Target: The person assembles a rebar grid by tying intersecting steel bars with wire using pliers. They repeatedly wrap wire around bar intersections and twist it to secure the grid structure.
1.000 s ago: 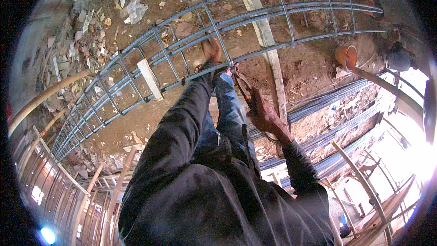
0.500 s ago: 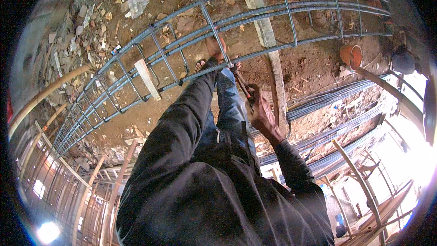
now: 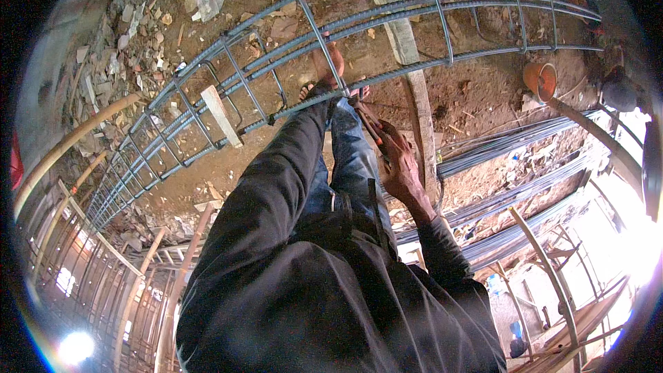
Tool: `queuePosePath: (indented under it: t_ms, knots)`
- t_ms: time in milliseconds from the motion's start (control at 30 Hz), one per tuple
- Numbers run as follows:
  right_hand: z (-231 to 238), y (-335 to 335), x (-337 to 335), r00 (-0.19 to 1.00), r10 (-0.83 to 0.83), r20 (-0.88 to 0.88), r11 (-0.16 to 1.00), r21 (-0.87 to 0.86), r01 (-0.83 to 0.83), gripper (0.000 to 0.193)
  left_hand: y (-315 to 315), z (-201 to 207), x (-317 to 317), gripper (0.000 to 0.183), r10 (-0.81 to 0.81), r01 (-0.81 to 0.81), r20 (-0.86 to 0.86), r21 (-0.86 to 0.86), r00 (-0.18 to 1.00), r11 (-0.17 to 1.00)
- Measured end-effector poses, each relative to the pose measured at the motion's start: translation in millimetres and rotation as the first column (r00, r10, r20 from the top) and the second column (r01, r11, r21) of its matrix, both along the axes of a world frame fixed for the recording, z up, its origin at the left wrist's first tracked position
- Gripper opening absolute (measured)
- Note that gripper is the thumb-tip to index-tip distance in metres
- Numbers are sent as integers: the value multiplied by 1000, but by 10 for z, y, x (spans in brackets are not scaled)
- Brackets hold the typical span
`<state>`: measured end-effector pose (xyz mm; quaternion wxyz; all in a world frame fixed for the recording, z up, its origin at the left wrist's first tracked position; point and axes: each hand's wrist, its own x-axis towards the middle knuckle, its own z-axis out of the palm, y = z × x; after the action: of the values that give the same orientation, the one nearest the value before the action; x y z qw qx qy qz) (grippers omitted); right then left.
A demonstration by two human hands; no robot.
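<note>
Rebar cage (image 3: pixel 407 65) sweeps from 8 to 2 o'clock; stirrups (image 3: pixel 443 24) already stand along its long bars. Right hand (image 3: pixel 404 169), 1 o'clock, is wrapped around pincers (image 3: pixel 371 128), their nose at or just beside a lower-bar crossing at 12, so I'd call that joint unfinished. Left hand (image 3: pixel 328 62) is at 12 among the bars (finger state: can't tell). Remaining joint count unclear; ties too small.
</note>
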<state>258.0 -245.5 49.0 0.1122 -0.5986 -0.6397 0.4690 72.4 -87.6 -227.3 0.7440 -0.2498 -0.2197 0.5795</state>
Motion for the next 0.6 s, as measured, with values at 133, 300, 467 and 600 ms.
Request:
queuePosePath:
  t_ms: [133,300,467,600]
  knots:
    - [68,4,-9,999,12,35,1000,-12,-11,61,-20,-36,-16,46,-19,18,-23,-25,1000,1000]
    - [276,-51,-111,983,25,183,993,-114,-4,68,-37,-64,-27,44,-30,29,-24,-46,999,999]
    - [394,-8,-158,994,-95,-47,976,-199,84,62,-40,-54,-14,43,-7,7,-26,17,1000,1000]
    - [392,48,-151,995,-72,-64,967,-250,54,61,-56,7,-9,43,-43,43,2,-86,999,995]
